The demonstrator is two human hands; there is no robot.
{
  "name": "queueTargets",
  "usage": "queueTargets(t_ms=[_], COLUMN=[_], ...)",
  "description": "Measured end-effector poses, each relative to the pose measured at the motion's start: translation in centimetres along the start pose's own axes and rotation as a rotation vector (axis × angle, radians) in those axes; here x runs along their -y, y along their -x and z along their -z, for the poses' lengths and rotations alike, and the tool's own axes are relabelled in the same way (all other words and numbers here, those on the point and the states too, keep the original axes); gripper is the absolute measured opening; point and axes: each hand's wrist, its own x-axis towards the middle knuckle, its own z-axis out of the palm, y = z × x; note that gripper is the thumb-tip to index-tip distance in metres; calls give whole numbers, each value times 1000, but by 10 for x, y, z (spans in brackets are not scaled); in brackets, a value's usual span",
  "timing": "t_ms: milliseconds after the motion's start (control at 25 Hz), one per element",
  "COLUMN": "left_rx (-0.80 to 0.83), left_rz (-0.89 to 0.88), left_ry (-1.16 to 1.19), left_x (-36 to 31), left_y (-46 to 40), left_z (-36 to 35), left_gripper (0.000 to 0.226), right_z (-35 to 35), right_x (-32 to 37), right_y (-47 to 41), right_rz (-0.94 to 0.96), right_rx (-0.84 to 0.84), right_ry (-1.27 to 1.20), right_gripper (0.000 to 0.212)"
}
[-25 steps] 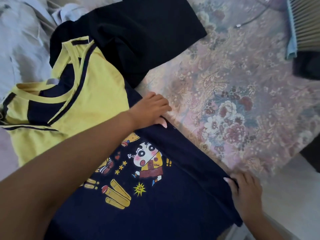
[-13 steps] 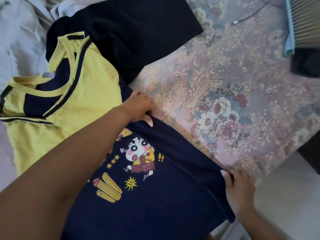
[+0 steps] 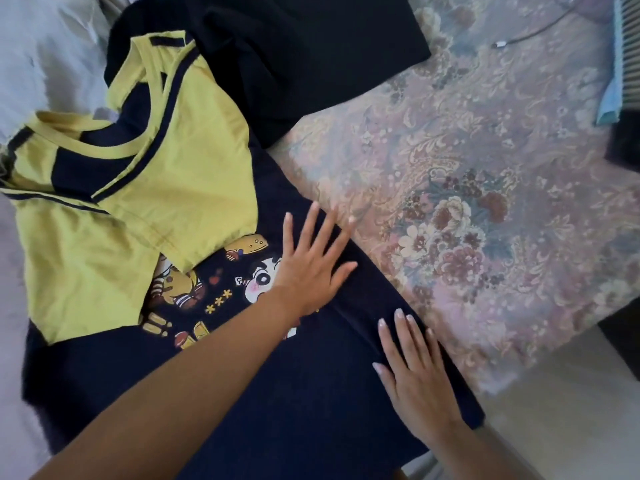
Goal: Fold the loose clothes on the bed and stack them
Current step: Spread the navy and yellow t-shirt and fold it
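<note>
On a floral-patterned pink bedspread [image 3: 485, 209] lies a navy cotton T-shirt with a cartoon print [image 3: 277, 393], spread flat near the bed's edge. The left hand [image 3: 308, 268] and right hand [image 3: 415, 379] press on it with straight, spread fingers, gripping nothing. A yellow shirt with navy trim [image 3: 173, 188] overlaps its upper part, beside a black garment [image 3: 294, 53].

Bed with floral cover, daylight
Pink floral bedspread [image 3: 467, 209], pale floor [image 3: 571, 410] lower right, cable [image 3: 530, 32] top right, maybe a slatted vent or blind [image 3: 628, 46] at the right edge
</note>
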Motion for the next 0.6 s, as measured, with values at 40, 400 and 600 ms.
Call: queueTargets(t_ms=[40,400,600], left_rx=[115,30,32], left_rz=[4,79,433], left_ry=[-6,52,117], left_x=[-5,-20,-41], left_y=[7,67,252], left_z=[-11,-10,-29], left_gripper=[65,61,60], right_z=[-7,-21,-10], right_x=[-8,-27,16], right_y=[6,50,65], right_rz=[39,96,138], right_rx=[49,124,89], right_ry=[36,143,69], right_gripper=[57,67,68])
